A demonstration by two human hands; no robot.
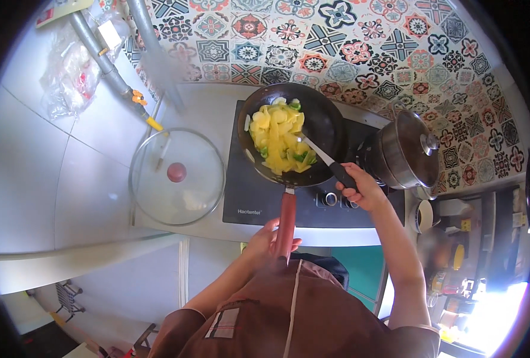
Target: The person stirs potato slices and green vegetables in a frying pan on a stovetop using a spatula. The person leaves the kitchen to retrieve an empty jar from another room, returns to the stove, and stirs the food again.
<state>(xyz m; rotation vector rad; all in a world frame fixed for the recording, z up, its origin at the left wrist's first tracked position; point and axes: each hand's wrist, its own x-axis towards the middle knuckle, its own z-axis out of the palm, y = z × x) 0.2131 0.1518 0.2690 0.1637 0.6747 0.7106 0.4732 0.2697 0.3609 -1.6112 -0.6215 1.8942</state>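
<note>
A dark wok [330,134] sits over the left part of a black gas cooktop [265,208]. Yellow slices that look like potato [274,129], mixed with green pepper pieces [301,156], fill its left half. My right hand [362,184] grips the black handle of a metal spatula [321,150], whose blade end is among the slices and partly hidden. Below the wok, my left hand [265,241] is around its reddish-brown handle [286,219] from underneath, the fingertips showing on the right side.
Left of the cooktop lies a glass lid [179,201] with a red knob. A lidded steel pot [401,156] stands on the right burner. A grey gas pipe [108,67] with an orange valve runs along the left wall, beside plastic bags [70,85]. A white cup [424,216] stands at the right.
</note>
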